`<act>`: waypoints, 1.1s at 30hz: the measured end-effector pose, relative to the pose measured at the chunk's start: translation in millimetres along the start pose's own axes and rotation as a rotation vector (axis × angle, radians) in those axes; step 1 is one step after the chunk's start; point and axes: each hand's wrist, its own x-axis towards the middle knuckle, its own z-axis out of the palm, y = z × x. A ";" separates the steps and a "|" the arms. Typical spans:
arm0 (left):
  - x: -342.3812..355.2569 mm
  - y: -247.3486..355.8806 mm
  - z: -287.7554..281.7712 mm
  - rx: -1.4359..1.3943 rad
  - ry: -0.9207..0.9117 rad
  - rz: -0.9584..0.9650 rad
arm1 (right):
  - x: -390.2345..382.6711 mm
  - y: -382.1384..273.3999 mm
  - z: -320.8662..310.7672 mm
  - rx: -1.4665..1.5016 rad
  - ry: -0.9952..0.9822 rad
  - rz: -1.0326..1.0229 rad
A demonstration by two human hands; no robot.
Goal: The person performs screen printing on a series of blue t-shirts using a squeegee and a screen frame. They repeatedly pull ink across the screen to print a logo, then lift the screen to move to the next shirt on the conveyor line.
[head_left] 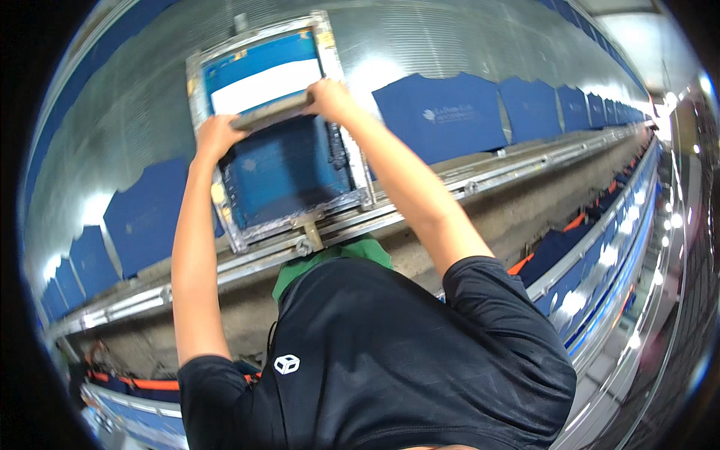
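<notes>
A screen-printing frame with a blue mesh and pale, stained rails lies on the long metal-topped table in front of me. Across the middle of its mesh sits a squeegee, its bar running from side to side. Its left end is in my left hand, the fingers closed round it. My right hand grips the other end, near the frame's right rail. Beyond the bar, a bright white band crosses the mesh; whether it is ink or glare I cannot tell. What lies beneath the screen is hidden.
Blue shirt-shaped cloth pieces lie along the table, one with a pale print at right, another at left. A metal rail runs along the near edge, with a clamp at the frame. Behind me stands another long table.
</notes>
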 end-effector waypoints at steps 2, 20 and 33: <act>-25.4 32.8 0.2 -0.054 -0.077 -0.057 | -41.5 4.3 14.6 -0.067 0.098 0.020; 26.4 30.9 -27.1 0.024 -0.094 -0.094 | 3.7 9.3 7.3 0.054 0.228 0.016; -202.9 82.6 29.9 -0.143 -0.020 0.034 | -226.3 -20.6 77.6 0.133 0.257 -0.149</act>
